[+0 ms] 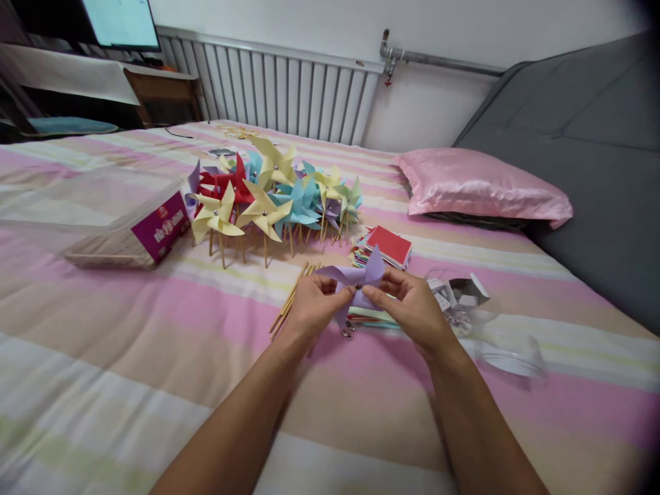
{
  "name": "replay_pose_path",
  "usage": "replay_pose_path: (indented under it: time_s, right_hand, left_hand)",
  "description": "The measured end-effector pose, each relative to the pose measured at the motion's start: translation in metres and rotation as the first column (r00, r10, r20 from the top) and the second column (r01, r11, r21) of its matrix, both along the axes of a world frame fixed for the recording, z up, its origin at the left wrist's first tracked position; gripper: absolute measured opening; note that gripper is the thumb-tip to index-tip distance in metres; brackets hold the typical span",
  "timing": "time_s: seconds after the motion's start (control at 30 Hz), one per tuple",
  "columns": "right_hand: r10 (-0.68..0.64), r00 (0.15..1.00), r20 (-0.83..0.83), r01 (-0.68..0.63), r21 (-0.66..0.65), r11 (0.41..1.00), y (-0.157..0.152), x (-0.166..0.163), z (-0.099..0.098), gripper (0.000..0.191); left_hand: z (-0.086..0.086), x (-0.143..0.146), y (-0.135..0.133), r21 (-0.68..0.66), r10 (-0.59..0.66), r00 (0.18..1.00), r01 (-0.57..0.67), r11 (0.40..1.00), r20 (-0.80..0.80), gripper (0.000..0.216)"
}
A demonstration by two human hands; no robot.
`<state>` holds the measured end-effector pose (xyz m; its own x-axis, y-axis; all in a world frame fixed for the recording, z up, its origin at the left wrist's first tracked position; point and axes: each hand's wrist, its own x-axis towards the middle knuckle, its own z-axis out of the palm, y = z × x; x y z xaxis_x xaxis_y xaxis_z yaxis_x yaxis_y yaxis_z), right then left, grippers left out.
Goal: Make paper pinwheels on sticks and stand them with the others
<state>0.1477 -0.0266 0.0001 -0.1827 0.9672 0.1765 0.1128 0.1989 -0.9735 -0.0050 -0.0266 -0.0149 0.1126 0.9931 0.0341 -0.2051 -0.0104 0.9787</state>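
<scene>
A purple paper pinwheel is held up between my two hands, with a small pin at its centre. My left hand pinches it from the left, thumb close to the pin. From the other side my right hand grips it with thumb and fingers. Just below lie small metal pins and a few coloured paper sheets. Thin wooden sticks rest left of my left hand. Beyond my hands sits a stack of coloured paper squares, red on top.
Finished pinwheels on sticks crowd the bed further off. A clear plastic box with a purple label stands at left. Small opened boxes and a clear round container lie at right. A pink pillow leans near the grey headboard.
</scene>
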Motion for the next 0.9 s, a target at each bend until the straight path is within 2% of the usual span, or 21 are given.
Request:
replay_pose_path:
  time_s: [0.17, 0.27, 0.33, 0.4, 0.47, 0.57, 0.67, 0.73, 0.8, 0.9]
  right_hand:
    - [-0.033, 0.997, 0.072, 0.035, -0.024, 0.999, 0.001, 0.006, -0.003, 0.021]
    - [-0.102, 0.995, 0.024, 0.103, -0.061, 0.993, 0.005, 0.012, -0.004, 0.02]
    - [-0.185, 0.98, -0.068, 0.176, -0.115, 0.978, 0.007, 0.016, -0.003, 0.022]
    - [-0.247, 0.951, -0.185, 0.213, -0.182, 0.96, 0.009, 0.019, -0.002, 0.026]
    - [-0.267, 0.92, -0.288, 0.201, -0.239, 0.95, 0.011, 0.02, 0.0, 0.029]
    - [-0.246, 0.896, -0.369, 0.142, -0.287, 0.947, 0.011, 0.02, 0.001, 0.03]
    - [-0.212, 0.893, -0.398, 0.085, -0.315, 0.945, 0.011, 0.021, 0.001, 0.03]
    - [-0.203, 0.89, -0.408, 0.065, -0.327, 0.943, 0.011, 0.021, 0.001, 0.029]
    - [-0.199, 0.887, -0.416, 0.057, -0.33, 0.942, 0.011, 0.021, 0.0, 0.028]
    - [-0.194, 0.883, -0.428, 0.046, -0.331, 0.942, 0.012, 0.021, -0.001, 0.028]
  left_hand:
    - [-0.002, 0.002, -0.001, 0.007, -0.051, 0.996, 0.052, 0.999, -0.076, 0.015]
    - [0.001, -0.004, 0.001, 0.011, -0.089, 0.992, 0.09, 0.996, -0.085, 0.017]
    - [0.004, -0.011, 0.004, 0.03, 0.025, 0.995, -0.022, 0.999, -0.1, 0.017]
    - [0.005, -0.02, 0.009, 0.068, 0.242, 0.96, -0.234, 0.97, -0.142, 0.014]
    - [0.004, -0.027, 0.012, 0.142, 0.418, 0.872, -0.394, 0.908, -0.256, 0.014]
    - [0.001, -0.031, 0.013, 0.234, 0.484, 0.685, -0.429, 0.872, -0.545, 0.013]
    - [0.003, -0.027, 0.009, 0.231, 0.401, 0.436, -0.391, 0.891, -0.806, 0.01]
    - [0.006, -0.024, 0.007, 0.199, 0.306, 0.302, -0.339, 0.92, -0.903, 0.012]
    - [0.007, -0.021, 0.006, 0.16, 0.224, 0.213, -0.279, 0.947, -0.951, 0.016]
    - [0.006, -0.019, 0.006, 0.14, 0.18, 0.171, -0.225, 0.964, -0.969, 0.019]
